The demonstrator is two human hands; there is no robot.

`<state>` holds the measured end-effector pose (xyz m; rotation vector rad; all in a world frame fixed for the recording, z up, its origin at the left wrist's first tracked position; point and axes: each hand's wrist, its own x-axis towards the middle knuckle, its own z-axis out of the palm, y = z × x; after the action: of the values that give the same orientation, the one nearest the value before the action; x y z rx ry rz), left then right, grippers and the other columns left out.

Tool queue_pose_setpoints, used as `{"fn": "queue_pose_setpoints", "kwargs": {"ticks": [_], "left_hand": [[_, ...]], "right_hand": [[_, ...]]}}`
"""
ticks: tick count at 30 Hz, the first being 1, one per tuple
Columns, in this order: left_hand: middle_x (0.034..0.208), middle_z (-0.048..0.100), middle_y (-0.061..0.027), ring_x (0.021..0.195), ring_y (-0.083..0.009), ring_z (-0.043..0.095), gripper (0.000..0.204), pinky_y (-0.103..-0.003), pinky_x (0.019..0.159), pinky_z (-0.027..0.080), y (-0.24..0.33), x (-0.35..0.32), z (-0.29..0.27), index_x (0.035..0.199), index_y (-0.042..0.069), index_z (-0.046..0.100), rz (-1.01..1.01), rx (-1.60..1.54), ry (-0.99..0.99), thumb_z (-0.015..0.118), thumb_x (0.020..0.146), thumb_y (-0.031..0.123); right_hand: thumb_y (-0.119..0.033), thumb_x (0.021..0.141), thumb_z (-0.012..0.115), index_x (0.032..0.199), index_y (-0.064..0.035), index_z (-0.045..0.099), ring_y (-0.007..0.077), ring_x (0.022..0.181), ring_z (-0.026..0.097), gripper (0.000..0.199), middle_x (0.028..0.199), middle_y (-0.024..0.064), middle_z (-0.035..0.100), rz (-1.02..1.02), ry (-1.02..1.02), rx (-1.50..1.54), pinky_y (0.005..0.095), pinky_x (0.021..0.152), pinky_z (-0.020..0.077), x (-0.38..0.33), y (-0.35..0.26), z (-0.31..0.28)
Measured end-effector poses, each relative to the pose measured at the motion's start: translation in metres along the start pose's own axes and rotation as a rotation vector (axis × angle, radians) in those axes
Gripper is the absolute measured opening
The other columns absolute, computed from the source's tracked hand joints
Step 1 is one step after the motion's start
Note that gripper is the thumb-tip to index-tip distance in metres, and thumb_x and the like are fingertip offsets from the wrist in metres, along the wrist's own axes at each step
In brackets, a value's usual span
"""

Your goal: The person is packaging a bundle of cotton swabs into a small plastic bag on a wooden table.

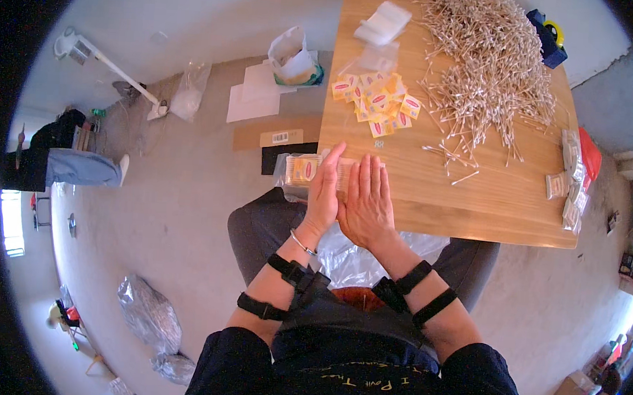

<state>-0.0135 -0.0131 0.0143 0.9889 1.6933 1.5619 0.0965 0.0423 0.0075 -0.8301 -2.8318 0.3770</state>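
— How do the hands stand?
— Mid-frame, close together. The left hand (324,191) and right hand (368,204) are both flat, fingers straight, curled round nothing. A pale bundle (345,174) shows between them; whether the palms squeeze it, I can't tell.

— And the labelled swab pack (302,169)?
— Just left of the left hand, the nearer one, at the left edge of the table (437,214). Its swabs run up and down the frame; the wrapping hides the pack's own long axis.

— Farther out?
— Yellow labels (378,104) at upper centre, a heap of loose swabs (488,56) at upper right, wrapped packs (574,168) along the table's right edge.
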Motion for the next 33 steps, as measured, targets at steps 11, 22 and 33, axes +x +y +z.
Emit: {"fn": "queue_pose_setpoints", "kwargs": {"ticks": [11, 22, 33], "left_hand": [[0.151, 0.031, -0.0175, 0.142, -0.0245, 0.025, 0.057, -0.036, 0.118, 0.014, -0.014, 0.003, -0.002, 0.145, -0.003, 0.03, 0.006, -0.313, 0.028, 0.024, 0.105, 0.037], [0.151, 0.033, -0.0149, 0.142, -0.0241, 0.028, 0.061, -0.036, 0.117, 0.017, -0.002, -0.001, -0.004, 0.144, -0.002, 0.032, 0.038, -0.044, 0.017, 0.021, 0.105, 0.042], [0.148, 0.037, -0.0193, 0.139, -0.0288, 0.033, 0.049, -0.038, 0.113, 0.027, -0.05, 0.0, -0.082, 0.144, 0.002, 0.035, 0.075, 0.601, 0.238, 0.033, 0.105, 0.031]], "right_hand": [[-0.037, 0.09, 0.042, 0.139, 0.0108, 0.036, 0.0429, 0.143, 0.016, 0.069, 0.15, 0.0298, 0.025, 0.016, 0.003, 0.034, 0.0495, 0.118, 0.008, 0.005, -0.004, -0.001], [-0.038, 0.09, 0.043, 0.139, 0.012, 0.034, 0.0435, 0.143, 0.016, 0.071, 0.15, 0.0304, 0.024, -0.005, -0.009, 0.025, 0.05, 0.118, 0.0075, 0.004, -0.003, 0.0], [-0.038, 0.087, 0.05, 0.14, 0.0153, 0.026, 0.0452, 0.143, 0.013, 0.079, 0.15, 0.0327, 0.02, 0.003, -0.005, 0.106, 0.0511, 0.118, 0.0088, 0.009, -0.01, 0.001]]}}
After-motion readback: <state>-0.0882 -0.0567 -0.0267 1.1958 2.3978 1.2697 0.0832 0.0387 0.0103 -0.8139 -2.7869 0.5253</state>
